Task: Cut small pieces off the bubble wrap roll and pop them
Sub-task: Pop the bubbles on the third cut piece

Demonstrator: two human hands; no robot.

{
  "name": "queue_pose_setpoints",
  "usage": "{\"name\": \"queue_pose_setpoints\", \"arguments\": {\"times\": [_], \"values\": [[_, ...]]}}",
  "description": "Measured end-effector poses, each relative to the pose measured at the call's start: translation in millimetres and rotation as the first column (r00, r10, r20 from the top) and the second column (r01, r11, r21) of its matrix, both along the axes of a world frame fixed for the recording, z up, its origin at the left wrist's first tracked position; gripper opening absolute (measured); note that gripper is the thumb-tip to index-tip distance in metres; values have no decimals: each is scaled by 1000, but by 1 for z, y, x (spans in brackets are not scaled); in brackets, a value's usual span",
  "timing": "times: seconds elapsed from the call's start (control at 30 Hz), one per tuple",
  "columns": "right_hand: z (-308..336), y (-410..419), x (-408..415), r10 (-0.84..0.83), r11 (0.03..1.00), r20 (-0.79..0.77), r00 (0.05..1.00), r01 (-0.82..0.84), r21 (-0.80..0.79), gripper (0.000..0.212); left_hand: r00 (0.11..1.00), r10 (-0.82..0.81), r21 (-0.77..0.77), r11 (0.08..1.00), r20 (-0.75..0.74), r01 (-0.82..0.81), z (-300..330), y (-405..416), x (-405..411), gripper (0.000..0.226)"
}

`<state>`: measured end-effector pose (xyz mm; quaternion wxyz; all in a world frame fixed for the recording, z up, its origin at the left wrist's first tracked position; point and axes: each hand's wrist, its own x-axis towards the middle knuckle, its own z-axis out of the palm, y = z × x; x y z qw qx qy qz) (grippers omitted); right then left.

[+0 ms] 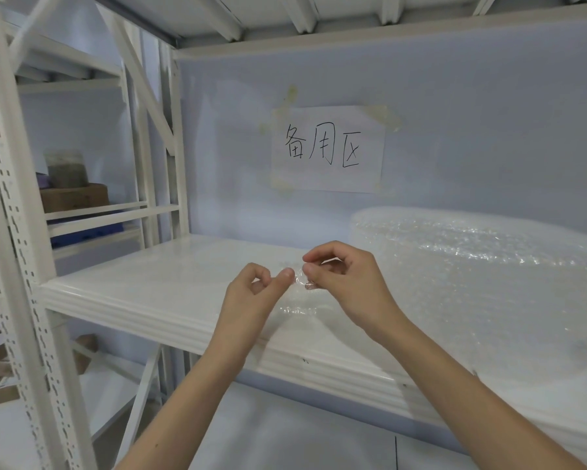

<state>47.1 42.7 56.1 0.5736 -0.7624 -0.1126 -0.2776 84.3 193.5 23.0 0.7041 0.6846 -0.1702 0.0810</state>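
A small clear piece of bubble wrap [298, 300] hangs between my two hands over the white shelf [142, 293]. My left hand [254, 296] touches its top left edge with the thumb tip, the other fingers curled. My right hand [346, 283] pinches its top right corner between thumb and forefinger. The big bubble wrap roll [471, 262] lies on its side on the shelf to the right, with a loose sheet draped toward the front edge. No scissors are in view.
A paper sign [329, 149] with handwritten characters is taped to the back wall. White perforated rack posts [17, 232] stand at the left. Cardboard boxes [75, 196] sit on the neighbouring rack, and more boxes lie low at the far left.
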Motion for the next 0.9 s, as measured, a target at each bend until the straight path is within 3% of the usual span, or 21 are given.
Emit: {"name": "queue_pose_setpoints", "arguments": {"times": [0.23, 0.4, 0.73, 0.9], "values": [[-4, -4, -1, -6, 999, -14, 1000, 5, -40, 7, 997, -54, -43, 998, 50, 56, -4, -1, 1, 18], [-1, -11, 1, -125, 988, -57, 990, 119, -103, 12, 995, -80, -50, 995, 62, 83, -5, 2, 2, 15], [5, -12, 6, -13, 989, -185, 983, -15, -147, 10, 995, -85, -46, 995, 59, 88, -4, 0, 1, 13], [3, -11, 10, 0, 997, -184, 983, -15, -79, 10, 998, -59, -5, 998, 21, 59, -3, 2, -2, 11]]}}
